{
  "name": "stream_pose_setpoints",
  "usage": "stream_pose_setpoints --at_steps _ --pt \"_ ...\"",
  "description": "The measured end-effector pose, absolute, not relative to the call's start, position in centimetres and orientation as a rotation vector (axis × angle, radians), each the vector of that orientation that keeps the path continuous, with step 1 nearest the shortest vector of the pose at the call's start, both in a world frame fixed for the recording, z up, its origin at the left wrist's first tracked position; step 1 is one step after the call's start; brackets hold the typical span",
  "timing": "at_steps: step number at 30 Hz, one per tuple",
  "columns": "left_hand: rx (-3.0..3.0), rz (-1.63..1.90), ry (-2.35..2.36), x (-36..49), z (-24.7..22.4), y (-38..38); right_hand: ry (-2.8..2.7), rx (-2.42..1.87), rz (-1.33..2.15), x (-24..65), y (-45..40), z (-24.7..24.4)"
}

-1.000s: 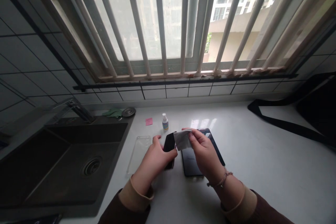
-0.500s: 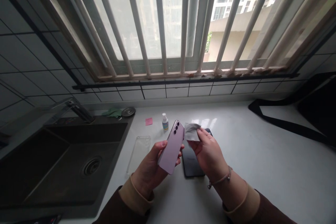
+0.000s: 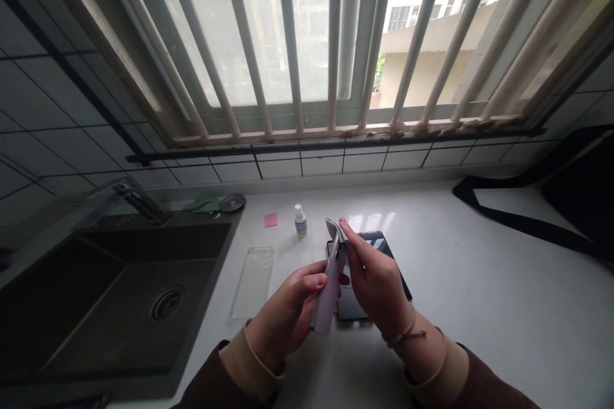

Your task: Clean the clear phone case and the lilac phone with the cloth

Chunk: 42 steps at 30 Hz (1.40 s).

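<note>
A light purple phone [image 3: 329,303] is gripped in my left hand [image 3: 297,303], turned nearly edge-on to me. My right hand [image 3: 377,278] presses a small grey cloth [image 3: 332,228] against the phone's upper end. The cloth is folded over there and mostly hidden behind my fingers. Under my right hand, a dark tablet-like device [image 3: 352,307] lies flat on the counter, partly covered. To the left of my hands rests a clear phone case [image 3: 252,281]. A small white-capped spray bottle [image 3: 300,220] stands upright beyond the phone.
A pink sticky note [image 3: 270,220] lies on the white counter [image 3: 489,307] near the bottle. On the left is a dark sink [image 3: 139,287] with a tap [image 3: 137,201], a green cloth [image 3: 204,204] and a metal drain cover [image 3: 233,203]. A black strap [image 3: 508,217] lies at right.
My left hand has tilted the phone from showing its back to nearly edge-on. My right hand has brought the cloth from beside the phone onto its upper end.
</note>
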<state>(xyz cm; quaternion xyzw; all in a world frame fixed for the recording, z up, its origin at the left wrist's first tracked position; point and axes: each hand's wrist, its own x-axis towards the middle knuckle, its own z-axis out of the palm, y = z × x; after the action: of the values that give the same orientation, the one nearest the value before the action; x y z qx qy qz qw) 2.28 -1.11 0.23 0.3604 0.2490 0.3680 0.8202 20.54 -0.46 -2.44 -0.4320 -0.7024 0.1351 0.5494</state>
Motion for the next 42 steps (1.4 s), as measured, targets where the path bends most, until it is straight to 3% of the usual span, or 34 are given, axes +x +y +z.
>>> stream_pose_setpoints --at_steps 13,21,26,30,42 --pt "0.713 0.881 0.507 2.2 0.4 -1.2 -1.718 -0.915 0.319 19.9 -0.9 -2.0" --pt "0.703 0.853 0.558 2.2 0.5 -1.2 -1.267 -1.066 0.730 20.0 -0.3 -2.2" --pt "0.692 0.854 0.575 2.2 0.6 -1.2 -0.618 -0.812 1.258 20.0 1.4 -2.4" --pt "0.659 0.883 0.608 1.9 0.4 -1.1 -0.233 -0.696 1.439 20.5 2.4 -2.1" --pt "0.551 1.012 0.747 1.7 -0.3 -0.6 -0.444 -0.843 1.548 20.1 1.9 -2.6"
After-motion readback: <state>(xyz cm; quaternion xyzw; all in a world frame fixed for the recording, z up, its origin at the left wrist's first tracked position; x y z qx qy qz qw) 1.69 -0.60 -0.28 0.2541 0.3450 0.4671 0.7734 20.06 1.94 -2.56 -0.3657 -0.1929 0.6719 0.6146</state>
